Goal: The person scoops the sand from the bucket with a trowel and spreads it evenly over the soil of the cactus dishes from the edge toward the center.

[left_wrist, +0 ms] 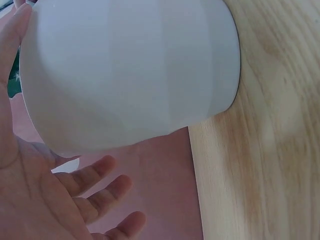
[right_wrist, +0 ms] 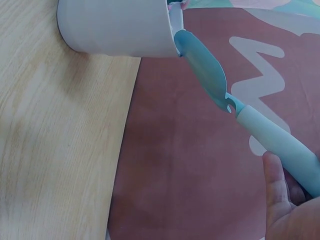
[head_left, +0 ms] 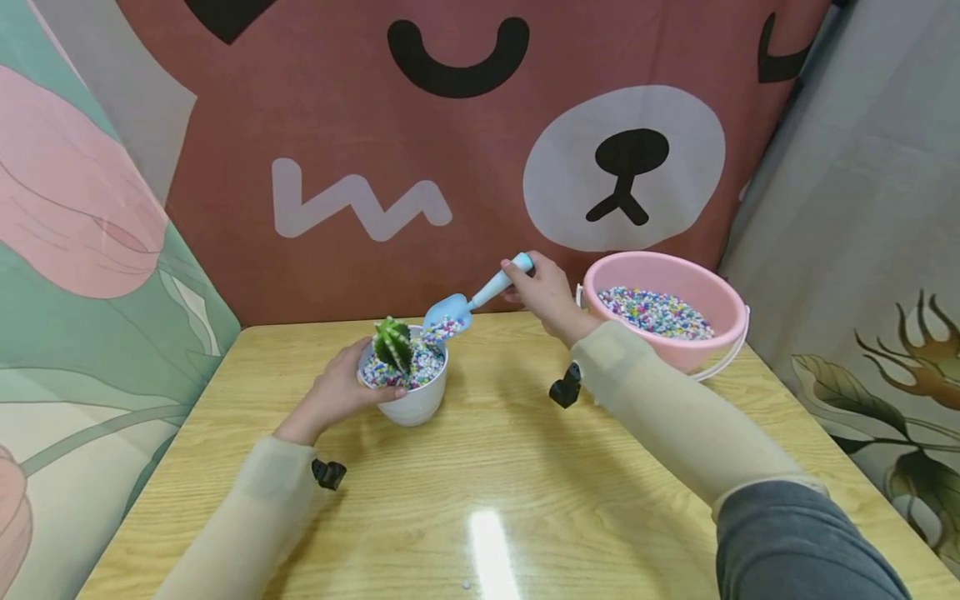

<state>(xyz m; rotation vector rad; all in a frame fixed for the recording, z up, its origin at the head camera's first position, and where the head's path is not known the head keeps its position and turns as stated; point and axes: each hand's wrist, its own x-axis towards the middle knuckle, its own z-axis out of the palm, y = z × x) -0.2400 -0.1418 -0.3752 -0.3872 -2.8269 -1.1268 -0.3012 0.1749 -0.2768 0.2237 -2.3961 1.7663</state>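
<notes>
A white pot stands on the table, with a small green cactus amid multicoloured beads. My left hand grips the pot by its rim, thumb at the near side; in the left wrist view several fingers extend beyond the pot wall. From the right, my right hand holds a light blue toy shovel by its handle. The shovel's blade tilts down at the pot's rim, with beads on it in the head view.
A pink bucket with a white handle stands at the right of the wooden table, partly filled with beads. A brown bear-patterned cloth hangs right behind the table, and a patterned curtain is on the left.
</notes>
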